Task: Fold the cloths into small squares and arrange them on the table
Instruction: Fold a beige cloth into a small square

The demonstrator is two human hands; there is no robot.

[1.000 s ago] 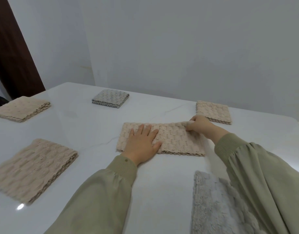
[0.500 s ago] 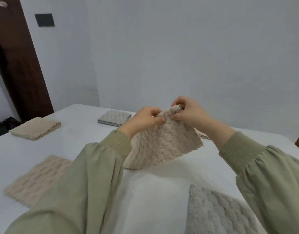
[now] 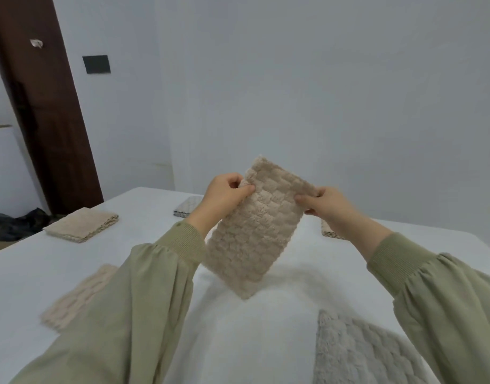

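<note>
**Folding in progress.** The white table point(image 3: 144, 206) carries all the cloths. A grey cloth point(image 3: 363, 353) lies flat at near right (partly out of frame). The beige cloth point(image 3: 252, 236), a long strip, hangs tilted above the table's middle, clear of the surface. Folded squares lie at far left point(image 3: 81, 225) and near left point(image 3: 80, 295). The left hand point(image 3: 224, 195) pinches the strip's upper left edge between thumb and curled fingers, and the right hand point(image 3: 324, 203) pinches its upper right edge. For a neat square, match the short ends corner to corner, then lay the strip flat and press the crease.

Free table point(image 3: 252, 342) beneath held cloth point(image 3: 254, 231), folded cloth point(image 3: 81, 224) far left, grey cloth point(image 3: 363, 353) near right.
</note>
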